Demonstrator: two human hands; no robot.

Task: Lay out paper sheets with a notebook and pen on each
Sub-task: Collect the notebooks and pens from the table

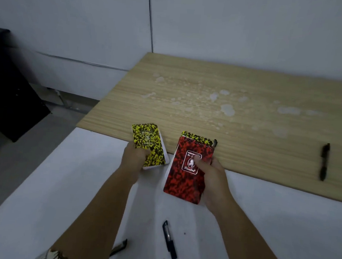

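My left hand [134, 154] grips a yellow-and-black speckled notebook [149, 144] by its lower left corner, lifted above the white paper sheet [61, 182]. My right hand [210, 172] holds a red-and-black spiral notebook [184, 183], thumb on its cover label; another yellow notebook [197, 139] and a dark pen tip [215, 143] peek out behind it. A black pen [170, 244] lies on the white sheet near me. A second black pen [324, 161] lies on the bare wood at the right. A third pen [119, 247] shows partly under my left forearm.
The wooden table [208, 103] stretches away to the right, with pale stains on its middle. The white wall stands behind it. A dark cabinet [9, 89] and grey floor lie to the left of the table edge.
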